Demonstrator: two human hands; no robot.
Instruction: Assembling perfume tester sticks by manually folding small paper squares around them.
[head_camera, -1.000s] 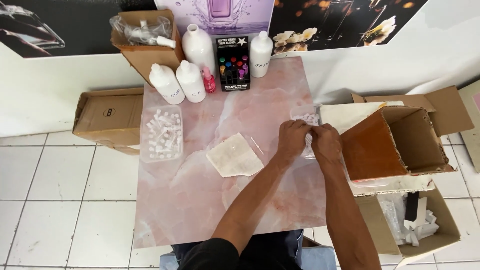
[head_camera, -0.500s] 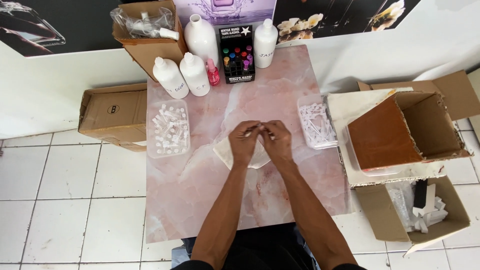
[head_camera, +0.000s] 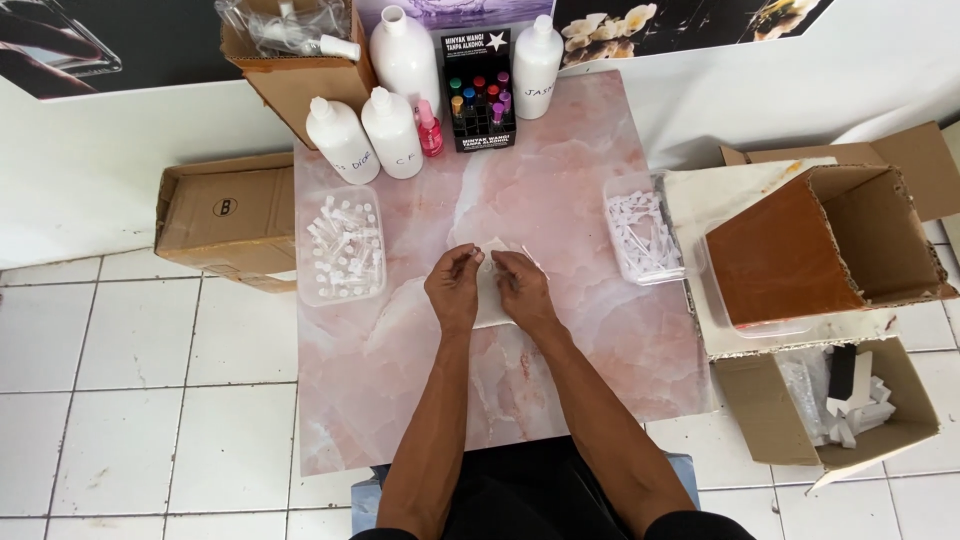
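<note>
Glossy pink marble-pattern tabletop (head_camera: 560, 190). Clear plastic trays of small white parts sat left (head_camera: 343, 247) and right (head_camera: 643, 229) of the fingers, well apart. Thin pale cloth (head_camera: 497, 300) lay flat under both hands. Left hand (head_camera: 455, 288) and right hand (head_camera: 520, 285) fingers pinched a tiny clear item (head_camera: 484, 257); shape unclear.

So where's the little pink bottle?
The pink bottle stands at the table's far edge, between a white bottle and the black rack.
</note>
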